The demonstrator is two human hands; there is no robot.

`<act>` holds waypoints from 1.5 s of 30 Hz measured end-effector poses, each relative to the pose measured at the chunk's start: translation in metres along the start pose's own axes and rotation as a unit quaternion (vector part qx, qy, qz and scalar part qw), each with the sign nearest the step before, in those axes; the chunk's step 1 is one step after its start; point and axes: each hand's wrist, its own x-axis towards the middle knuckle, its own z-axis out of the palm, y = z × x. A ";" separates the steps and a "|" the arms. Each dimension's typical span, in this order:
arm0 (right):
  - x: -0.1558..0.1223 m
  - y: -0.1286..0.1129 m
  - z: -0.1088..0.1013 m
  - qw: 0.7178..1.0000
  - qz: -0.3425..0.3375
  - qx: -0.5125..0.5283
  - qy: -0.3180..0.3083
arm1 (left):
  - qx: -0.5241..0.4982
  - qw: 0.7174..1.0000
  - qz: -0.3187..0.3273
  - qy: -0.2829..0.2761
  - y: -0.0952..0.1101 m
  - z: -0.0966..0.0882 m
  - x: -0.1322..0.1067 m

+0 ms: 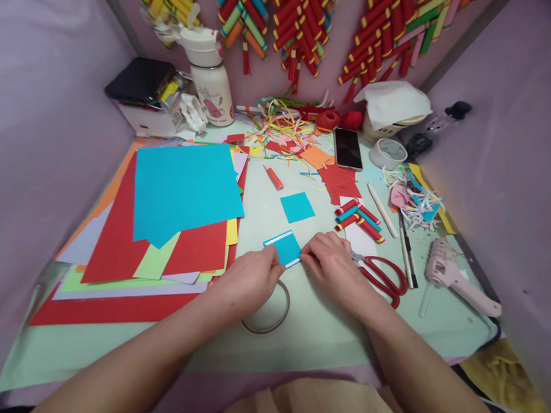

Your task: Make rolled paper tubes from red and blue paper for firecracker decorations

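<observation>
Near edge of the table (325, 340), middle: small blue square (286, 249) lies between both hands, white strips along its far and near edges. Left hand (255, 278) has thumb and fingers closed on its near-left corner, covering that corner. Right hand (329, 262) has thumb and finger pinched at the near-right corner, by the end of the near strip; can't tell whether the tips grip paper or strip there.

Thin ring (288, 297) lies flat on the near side of the left hand, partly behind the wrist. Second blue square (297, 207) is flat just beyond the worked one, nothing touching it. Orange-red tube (273, 177) sits farther out.

Right side: scissors (402, 275) with red handles just beside the right hand, blades partly hidden by it. Rolled paper tubes (348, 213), red and blue with yellow ends, are grouped beyond that hand. White stick (382, 210) next to them, glue gun (449, 276) on its side at far right.

Left side: stack of coloured sheets, large blue sheet (187, 188) on top, red, green and lilac showing underneath. Back: paper scraps (282, 131) in a heap, phone (348, 148) lying screen up, white bottle (212, 91) upright.
</observation>
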 end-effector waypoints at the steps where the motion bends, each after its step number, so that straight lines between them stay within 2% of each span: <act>1: 0.000 0.000 0.000 1.000 -0.001 -0.003 -0.002 | 0.005 1.000 0.004 0.002 0.000 0.001 0.000; 22: 0.004 -0.002 -0.001 1.000 0.012 0.000 -0.013 | 0.086 0.996 0.008 -0.019 0.003 0.001 0.009; 37: 0.006 -0.003 0.002 0.999 0.012 -0.040 -0.002 | 0.087 0.996 0.007 -0.026 0.004 0.002 0.009; 42: 0.006 -0.002 0.005 0.998 0.029 -0.052 0.015 | 0.086 0.996 0.004 -0.020 0.005 0.003 0.008; 45: 0.004 0.003 0.002 0.998 0.037 -0.037 0.045 | 0.080 0.997 -0.001 -0.020 0.005 0.003 0.008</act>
